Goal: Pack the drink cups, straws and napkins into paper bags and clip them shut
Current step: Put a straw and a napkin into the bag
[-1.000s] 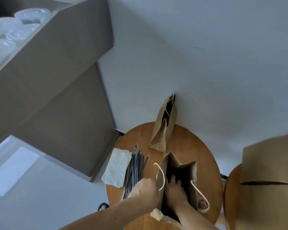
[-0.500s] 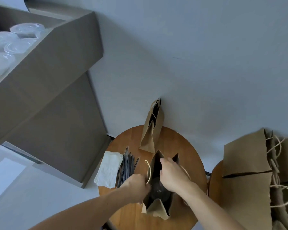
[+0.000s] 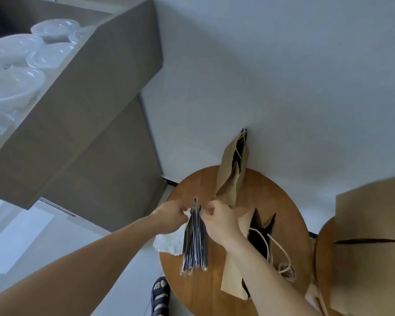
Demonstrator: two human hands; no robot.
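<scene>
Both hands have left the paper bag [image 3: 232, 277] for the straws [image 3: 195, 242], a bundle lying lengthwise away from the person on the counter [image 3: 283, 201]. At its far tips the left grip [image 3: 171, 215] and right grip [image 3: 219, 222] pinch; the bag stands just right.

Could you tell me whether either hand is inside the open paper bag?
No, the left hand and right hand both pinch the top of the straw bundle, beside the open paper bag.
</scene>
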